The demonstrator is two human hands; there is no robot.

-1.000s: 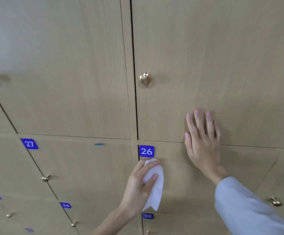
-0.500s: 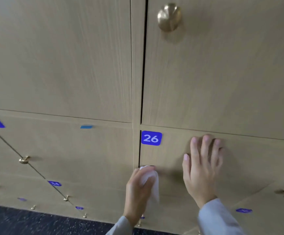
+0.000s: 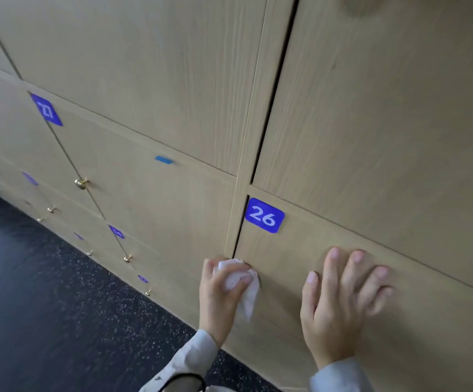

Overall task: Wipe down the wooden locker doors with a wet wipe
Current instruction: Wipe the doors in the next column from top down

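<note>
A wall of light wooden locker doors fills the head view. The door with the blue label 26 (image 3: 264, 215) has its bare wood (image 3: 328, 241) at lower right. My left hand (image 3: 221, 298) grips a crumpled white wet wipe (image 3: 243, 287) and holds it against that door's left edge, below the label, by the dark gap between doors. My right hand (image 3: 340, 304) rests flat on the same door with straight, spread fingers, to the right of the wipe.
The larger door above (image 3: 385, 108) and the door to the left (image 3: 156, 205) carry a small blue tape mark (image 3: 163, 159). Brass knobs (image 3: 81, 183) and more blue labels (image 3: 46, 110) run down the left rows. Dark speckled floor (image 3: 46, 306) lies at lower left.
The view has dropped and tilted, bringing the floor in. My left hand slid the wipe down from label 26 along the door's left edge. My right hand moved from the upper door onto door 26.
</note>
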